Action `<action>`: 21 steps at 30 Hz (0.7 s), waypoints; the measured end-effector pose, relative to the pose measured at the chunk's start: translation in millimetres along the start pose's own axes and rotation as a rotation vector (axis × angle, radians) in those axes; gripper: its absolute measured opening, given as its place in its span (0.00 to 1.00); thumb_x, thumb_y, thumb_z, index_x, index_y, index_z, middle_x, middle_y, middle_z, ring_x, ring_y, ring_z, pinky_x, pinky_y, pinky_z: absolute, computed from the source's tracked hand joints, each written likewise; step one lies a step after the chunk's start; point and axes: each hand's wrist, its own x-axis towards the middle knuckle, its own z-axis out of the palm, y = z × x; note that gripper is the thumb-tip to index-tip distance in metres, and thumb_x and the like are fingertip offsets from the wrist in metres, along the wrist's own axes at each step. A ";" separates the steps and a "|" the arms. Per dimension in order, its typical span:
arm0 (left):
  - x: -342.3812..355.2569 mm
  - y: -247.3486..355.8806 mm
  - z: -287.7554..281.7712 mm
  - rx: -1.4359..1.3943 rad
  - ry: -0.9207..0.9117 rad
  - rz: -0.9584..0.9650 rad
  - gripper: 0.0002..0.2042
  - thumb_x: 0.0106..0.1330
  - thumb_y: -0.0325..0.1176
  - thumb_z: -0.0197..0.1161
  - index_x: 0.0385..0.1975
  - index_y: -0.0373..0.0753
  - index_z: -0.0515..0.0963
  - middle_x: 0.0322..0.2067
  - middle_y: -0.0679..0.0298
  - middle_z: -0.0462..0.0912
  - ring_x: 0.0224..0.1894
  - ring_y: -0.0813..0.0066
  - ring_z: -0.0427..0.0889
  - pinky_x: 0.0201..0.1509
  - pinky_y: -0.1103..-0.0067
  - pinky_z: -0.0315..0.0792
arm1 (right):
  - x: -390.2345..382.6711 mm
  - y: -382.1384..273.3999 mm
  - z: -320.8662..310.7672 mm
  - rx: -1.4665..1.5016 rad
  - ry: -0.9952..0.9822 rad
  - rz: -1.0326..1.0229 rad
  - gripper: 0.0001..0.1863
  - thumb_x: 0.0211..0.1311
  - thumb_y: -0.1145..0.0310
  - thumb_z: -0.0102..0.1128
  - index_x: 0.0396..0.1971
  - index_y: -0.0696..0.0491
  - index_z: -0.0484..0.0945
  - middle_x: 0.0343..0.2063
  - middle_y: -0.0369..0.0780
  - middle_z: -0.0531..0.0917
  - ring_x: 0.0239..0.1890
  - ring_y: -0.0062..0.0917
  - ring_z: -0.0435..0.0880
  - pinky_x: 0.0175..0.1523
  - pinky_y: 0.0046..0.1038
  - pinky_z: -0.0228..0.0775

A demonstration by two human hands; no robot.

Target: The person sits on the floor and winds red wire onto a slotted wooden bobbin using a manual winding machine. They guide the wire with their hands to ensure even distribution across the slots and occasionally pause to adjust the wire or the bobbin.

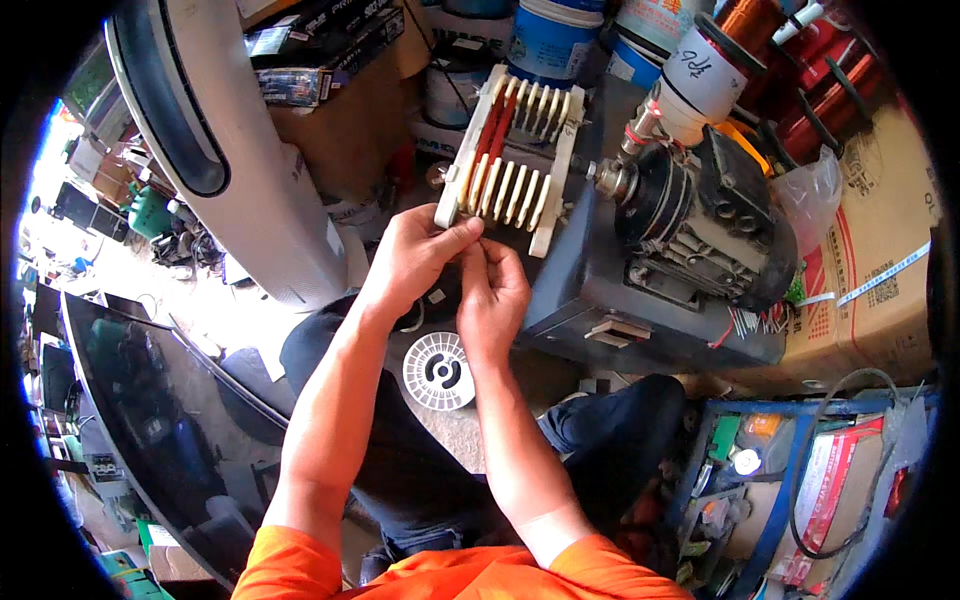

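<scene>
A cream-coloured coil winding former [541, 243] with rows of slotted pegs sits in front of me, close to the shaft end of a dark motor [700, 230]. Reddish copper wire [492, 135] is wound round its left-hand slots. At the former's near left corner, my left hand [412, 258] is closed, thumb and fingers pressed together. My right hand [494, 295] pinches right beside it, just below the pegs, fingertips almost meeting the left thumb. Whatever lies between the fingers of either hand is too small or hidden to make out.
The motor rests on a dark grey metal box [570, 310]. Copper wire spools [745, 30] and paint buckets [550, 45] stand behind. A tall white appliance [240, 220] rises at left. Below my hands lies a round slotted disc [438, 371]. Cardboard boxes [865, 330] stand at right.
</scene>
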 end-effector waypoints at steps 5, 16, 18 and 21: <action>-3.8 5.1 0.6 0.218 0.084 0.129 0.16 0.63 0.40 0.66 0.33 0.30 0.77 0.24 0.71 0.77 0.27 0.88 0.70 0.30 0.84 0.67 | 1.3 -0.4 -5.1 -0.013 0.034 -0.050 0.07 0.66 0.73 0.57 0.38 0.61 0.77 0.28 0.33 0.81 0.30 0.11 0.76 0.34 0.16 0.68; 9.0 21.1 4.5 0.317 0.352 0.344 0.17 0.55 0.41 0.73 0.23 0.31 0.78 0.15 0.69 0.74 0.20 0.87 0.65 0.21 0.81 0.62 | 24.4 -14.9 -6.3 -0.115 0.056 -0.184 0.07 0.63 0.73 0.59 0.36 0.61 0.79 0.28 0.36 0.83 0.31 0.12 0.76 0.37 0.19 0.70; 12.4 34.2 0.9 0.360 0.365 0.354 0.17 0.53 0.41 0.73 0.23 0.31 0.78 0.16 0.69 0.75 0.20 0.87 0.66 0.23 0.82 0.65 | 32.6 -10.7 1.3 -0.039 0.046 -0.238 0.07 0.64 0.72 0.59 0.36 0.60 0.79 0.29 0.38 0.84 0.31 0.13 0.76 0.37 0.21 0.70; 7.5 62.7 3.2 0.536 0.419 0.365 0.19 0.51 0.43 0.74 0.22 0.31 0.77 0.16 0.63 0.76 0.19 0.83 0.69 0.24 0.79 0.67 | 34.4 -12.7 0.4 -0.183 0.076 -0.207 0.08 0.64 0.70 0.59 0.37 0.60 0.80 0.29 0.39 0.84 0.31 0.13 0.76 0.39 0.22 0.70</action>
